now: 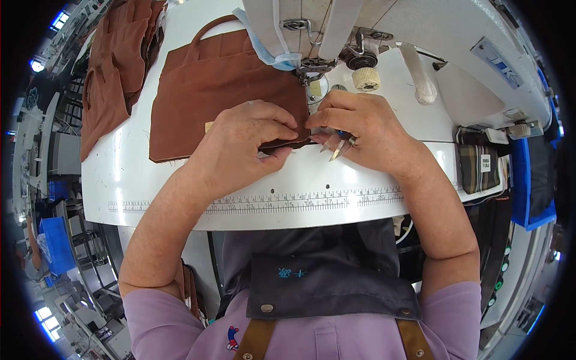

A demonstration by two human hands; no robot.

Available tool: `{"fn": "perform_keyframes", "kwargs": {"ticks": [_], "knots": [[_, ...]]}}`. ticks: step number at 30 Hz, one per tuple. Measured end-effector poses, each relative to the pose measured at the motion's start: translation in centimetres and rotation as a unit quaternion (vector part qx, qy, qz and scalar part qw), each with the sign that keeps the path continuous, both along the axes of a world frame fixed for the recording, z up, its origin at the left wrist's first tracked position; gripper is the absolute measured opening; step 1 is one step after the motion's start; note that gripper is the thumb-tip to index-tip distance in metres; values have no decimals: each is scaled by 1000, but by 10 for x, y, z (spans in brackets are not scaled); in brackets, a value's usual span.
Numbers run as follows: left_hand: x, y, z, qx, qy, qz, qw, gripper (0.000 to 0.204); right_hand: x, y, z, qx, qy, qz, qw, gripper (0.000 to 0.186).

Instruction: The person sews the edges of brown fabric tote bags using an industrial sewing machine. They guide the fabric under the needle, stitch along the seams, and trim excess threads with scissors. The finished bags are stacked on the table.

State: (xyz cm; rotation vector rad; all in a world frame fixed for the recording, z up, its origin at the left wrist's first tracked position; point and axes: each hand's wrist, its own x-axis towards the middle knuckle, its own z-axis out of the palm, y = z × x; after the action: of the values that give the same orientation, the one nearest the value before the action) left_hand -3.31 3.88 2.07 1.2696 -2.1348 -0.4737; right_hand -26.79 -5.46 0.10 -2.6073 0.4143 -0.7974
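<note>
You wear a lilac shirt point(300, 339) under a dark grey apron bib point(336, 295). Short sleeves, the left sleeve point(159, 318) and right sleeve point(459, 306), sit on either side of the bib, leaving your forearms bare. Blue embroidery point(292, 273) marks the bib left of its middle, and a round metal snap point(266, 308) sits at its left corner, with a darker snap point(406, 311) at its right. Two tawny-brown straps point(257, 339) run from the bib toward your shoulders, each bearing a metal stud point(247, 356). Left of the bib, your shirt carries a small red-and-blue emblem point(232, 338). Beyond the bib, your left hand point(243, 141) wears a thin ring point(251, 102).
</note>
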Motion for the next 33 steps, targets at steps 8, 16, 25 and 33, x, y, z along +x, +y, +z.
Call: {"fn": "perform_keyframes", "kwargs": {"ticks": [8, 16, 25, 33], "knots": [[-5, 1, 1, -19, -31, 6, 999, 18, 1, 0, 0, -3, 1, 4, 1000, 21], [-3, 1, -3, 33, 43, 55, 997, 16, 2, 2, 3, -11, -12, 4, 1000, 24], [-3, -2, -13, -19, 81, 66, 994, 13, 11, 2, -2, -22, -44, -16, 999, 25], [-8, 3, -14, -201, -17, 45, 978, 22, 15, 6, 3, -139, -67, -29, 988, 21]]}}
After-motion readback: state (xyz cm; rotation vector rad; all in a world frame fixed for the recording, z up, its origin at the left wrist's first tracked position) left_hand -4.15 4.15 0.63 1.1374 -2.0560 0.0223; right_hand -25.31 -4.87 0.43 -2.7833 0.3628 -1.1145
